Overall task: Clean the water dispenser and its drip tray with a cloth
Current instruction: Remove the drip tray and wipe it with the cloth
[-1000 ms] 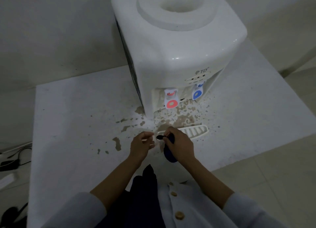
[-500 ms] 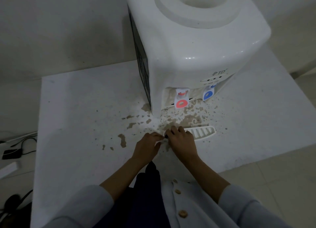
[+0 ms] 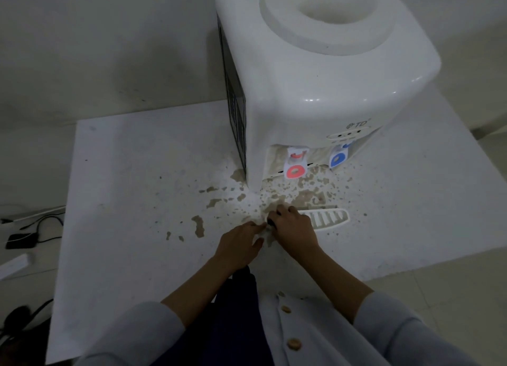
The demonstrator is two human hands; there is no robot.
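Pale walls and a tiled floor surround a white counter (image 3: 131, 173) whose matte surface is spattered with brown, dried-looking stains (image 3: 290, 195), thickest just in front of the water dispenser (image 3: 315, 86). That dispenser, a glossy white plastic box with rounded corners and a round recessed well on top, stands at the counter's far side. Two taps hang in its front recess: one with a red ring (image 3: 295, 171), one with a blue ring (image 3: 338, 158).

On the counter in front of the taps lies the drip tray (image 3: 326, 218), a flat white oval grille with parallel slots, its left end hidden under the right hand (image 3: 292, 226). That hand lies knuckles up with fingers curled downward over the tray's end, a small dark object showing at its fingertips. What it grips cannot be told.

Touching it from the left, the left hand (image 3: 241, 242) has its fingers bent, and they pinch a small crumpled whitish cloth (image 3: 260, 235) between the two hands.

Grey sleeves are pushed up both forearms. Black cables (image 3: 41, 226) and a white power strip (image 3: 13, 265) lie on the floor at left.
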